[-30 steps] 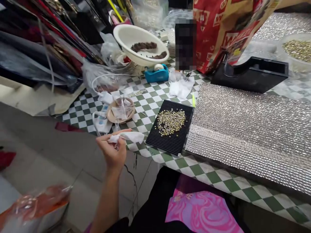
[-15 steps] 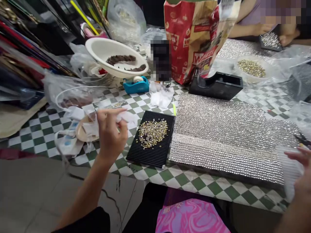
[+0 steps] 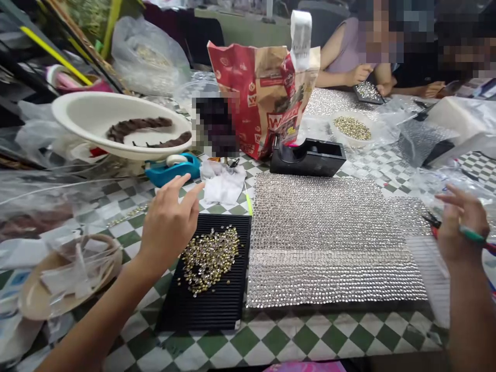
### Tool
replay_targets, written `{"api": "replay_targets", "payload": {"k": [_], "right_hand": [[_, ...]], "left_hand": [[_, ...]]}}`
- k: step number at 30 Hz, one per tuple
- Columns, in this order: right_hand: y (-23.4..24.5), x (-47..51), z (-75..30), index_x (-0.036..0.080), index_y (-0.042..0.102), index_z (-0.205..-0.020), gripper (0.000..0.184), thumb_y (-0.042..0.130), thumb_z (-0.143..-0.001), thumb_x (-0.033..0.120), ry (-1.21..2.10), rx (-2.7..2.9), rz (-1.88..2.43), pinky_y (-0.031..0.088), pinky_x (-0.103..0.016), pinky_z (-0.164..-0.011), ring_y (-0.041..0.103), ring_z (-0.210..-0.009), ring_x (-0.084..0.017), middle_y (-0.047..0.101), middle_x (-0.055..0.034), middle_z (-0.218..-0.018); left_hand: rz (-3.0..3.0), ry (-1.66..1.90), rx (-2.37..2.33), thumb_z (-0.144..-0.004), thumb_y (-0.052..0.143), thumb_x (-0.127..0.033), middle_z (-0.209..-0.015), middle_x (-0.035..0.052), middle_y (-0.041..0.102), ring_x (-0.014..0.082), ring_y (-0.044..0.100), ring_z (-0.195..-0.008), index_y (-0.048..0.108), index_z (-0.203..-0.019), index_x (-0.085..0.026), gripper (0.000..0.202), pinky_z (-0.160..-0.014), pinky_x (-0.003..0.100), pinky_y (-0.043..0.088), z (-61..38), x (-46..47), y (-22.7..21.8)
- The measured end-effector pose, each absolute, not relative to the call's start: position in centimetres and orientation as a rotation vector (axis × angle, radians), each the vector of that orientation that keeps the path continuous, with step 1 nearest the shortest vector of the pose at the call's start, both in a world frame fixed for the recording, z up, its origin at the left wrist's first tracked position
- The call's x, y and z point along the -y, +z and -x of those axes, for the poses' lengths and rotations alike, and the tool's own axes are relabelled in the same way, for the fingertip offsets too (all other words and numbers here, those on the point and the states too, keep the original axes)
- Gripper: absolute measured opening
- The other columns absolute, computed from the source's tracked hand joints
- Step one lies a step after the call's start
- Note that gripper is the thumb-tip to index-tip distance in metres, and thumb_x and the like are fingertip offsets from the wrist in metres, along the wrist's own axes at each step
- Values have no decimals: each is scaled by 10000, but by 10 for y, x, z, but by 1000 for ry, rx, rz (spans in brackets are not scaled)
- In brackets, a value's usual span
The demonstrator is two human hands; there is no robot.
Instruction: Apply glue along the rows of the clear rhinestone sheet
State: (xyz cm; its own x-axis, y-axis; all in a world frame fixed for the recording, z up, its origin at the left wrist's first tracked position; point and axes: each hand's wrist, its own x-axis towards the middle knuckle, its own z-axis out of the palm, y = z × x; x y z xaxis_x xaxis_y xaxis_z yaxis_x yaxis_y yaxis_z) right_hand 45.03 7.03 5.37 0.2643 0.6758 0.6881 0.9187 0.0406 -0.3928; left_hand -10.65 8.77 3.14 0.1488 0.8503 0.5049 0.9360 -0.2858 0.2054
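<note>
My left hand (image 3: 168, 222) is raised over the upper left corner of a black ridged tray (image 3: 228, 318), fingers stretched out and nothing visible in them. Loose gold-and-clear rhinestones (image 3: 211, 258) lie heaped on that tray. Just beyond my fingertips is a blue tape dispenser (image 3: 174, 169). On the right, my right hand (image 3: 463, 222) is partly curled, with a green pen-like tool (image 3: 470, 234) across it between thumb and palm. Dark-tipped pliers (image 3: 431, 221) show beside it, partly hidden. Between my hands lies a sheet covered in rows of silver rhinestones (image 3: 329, 232).
A black tape dispenser (image 3: 308, 157) stands behind the sheet, near a red-and-brown paper bag (image 3: 263, 103). To the left are a white basin (image 3: 77, 113) and a beige plate (image 3: 29, 297) of scraps. Across the table, a person holds a small tray of stones (image 3: 368, 93).
My left hand has opened and moved toward the blue dispenser; the whitish scrap it held is no longer in it. A green tool now shows in my right hand. The view has shifted.
</note>
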Motion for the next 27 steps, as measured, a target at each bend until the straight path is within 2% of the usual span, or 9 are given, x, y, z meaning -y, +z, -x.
{"api": "replay_targets", "payload": {"k": [3, 7, 10, 12, 14, 16, 20, 23, 27], "right_hand": [[83, -110, -430, 243, 590, -1297, 502, 467, -828, 376, -175, 1602, 1582, 553, -460, -884, 707, -902, -220, 711, -86, -919], [123, -177, -366, 272, 495, -1364, 538, 514, -827, 266, 534, 1833, 1322, 581, -427, -778, 702, -787, -204, 693, -41, -846], [152, -235, -309, 233, 485, -1364, 502, 507, -865, 187, 284, 2081, 1282, 571, -410, -833, 658, -773, -163, 671, -57, -970], [171, -271, -273, 216, 455, -1391, 566, 584, -846, 133, -8, 2186, 1315, 486, -432, -1046, 621, -968, -165, 634, -65, -1091], [187, -301, -241, 244, 292, -1497, 827, 717, -792, 162, -94, 2274, 1358, 462, -408, -1071, 571, -1006, -138, 537, -82, -1296], [199, -323, -214, 267, 200, -1528, 1054, 835, -692, 194, -48, 2312, 1385, 497, -385, -1020, 548, -895, -98, 565, -45, -1257], [211, -345, -185, 131, 643, -1116, 488, 839, -700, 294, 44, 2351, 1486, 489, -389, -1022, 485, -787, -64, 610, 35, -879], [215, -350, -186, 73, 671, -919, 323, 813, -706, 270, -49, 2223, 1549, 468, -418, -1037, 484, -784, -75, 591, 24, -812], [225, -359, -203, 23, 634, -1053, 318, 669, -795, 206, -133, 2022, 1563, 369, -481, -1127, 540, -1076, -196, 634, -87, -1092]], "left_hand": [[2276, -913, 1691, -933, 513, -287, -1412, 97, 566, 351, 555, -1276, 457, -1436, -204, 513, -1097, 557, 438, 113, -88, 20], [2233, -1003, 1528, -909, 534, -197, -1266, 115, 647, 291, 633, -1112, 437, -1420, -171, 521, -954, 454, 516, 114, -81, 7], [2240, -1023, 1459, -877, 546, -134, -1160, 132, 671, 275, 648, -1036, 447, -1389, -163, 522, -883, 419, 533, 111, -78, 4], [2231, -1053, 1430, -857, 559, -104, -1117, 137, 675, 273, 651, -1006, 433, -1392, -163, 554, -862, 413, 539, 109, -76, 5], [2220, -1114, 1447, -845, 560, -75, -1116, 144, 672, 270, 654, -1017, 396, -1415, -158, 599, -888, 419, 542, 109, -75, 7], [2205, -1210, 1459, -832, 561, -52, -1118, 156, 663, 268, 661, -1031, 351, -1438, -144, 648, -934, 442, 537, 110, -73, 8], [2179, -1330, 1391, -803, 570, -30, -1087, 143, 638, 236, 679, -952, 277, -1458, -143, 727, -953, 473, 535, 110, -70, 8], [2185, -1330, 1367, -802, 559, -23, -1084, 121, 619, 208, 681, -914, 251, -1461, -172, 742, -906, 443, 557, 109, -70, 7], [2197, -1312, 1344, -798, 571, -36, -1067, 115, 627, 212, 682, -889, 263, -1454, -175, 737, -868, 435, 564, 109, -71, 4]]}}
